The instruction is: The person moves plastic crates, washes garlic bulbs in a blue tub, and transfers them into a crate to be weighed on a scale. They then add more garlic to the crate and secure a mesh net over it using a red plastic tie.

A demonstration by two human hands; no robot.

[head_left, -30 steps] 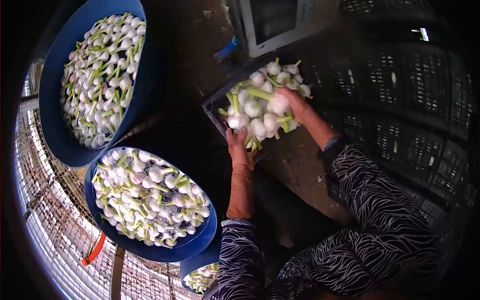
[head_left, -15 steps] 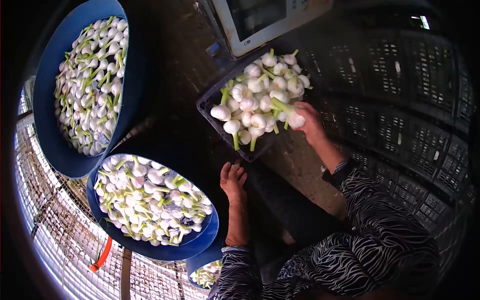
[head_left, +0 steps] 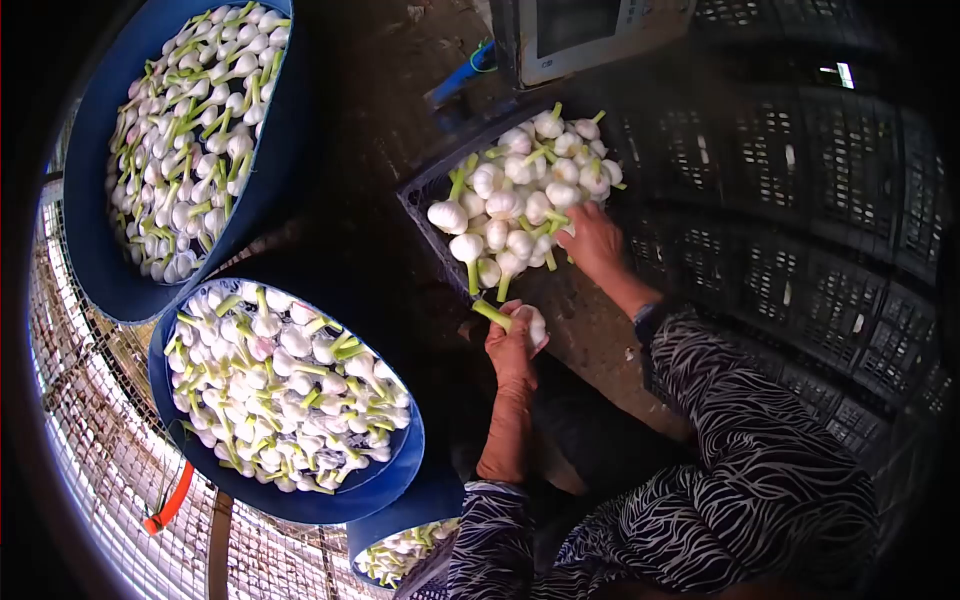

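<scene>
A dark plastic crate [head_left: 428, 222] heaped with white garlic bulbs [head_left: 505, 205] on short green stems lies ahead of me. My left hand [head_left: 513, 358], just below its near corner, is closed around one garlic bulb [head_left: 538, 328], whose cut green stem points up and left. At the right side of the crate, my right hand [head_left: 598, 248] has its fingers curled over a garlic bulb [head_left: 566, 236] by the edge of the heap. The fingertips are partly hidden there.
Two large blue tubs, the far one [head_left: 85, 250] and the nearer one [head_left: 405, 465], hold many garlic bulbs on my left. Below is a smaller blue container [head_left: 375, 535] of garlic. A microwave-like appliance [head_left: 610, 58] stands beyond the crate. Black slatted crates [head_left: 770, 210] are stacked on the right.
A garlic bulb from my right hand now appears to be in my left hand, which has closed. My right hand has moved left onto the heap. The view has shifted slightly.
</scene>
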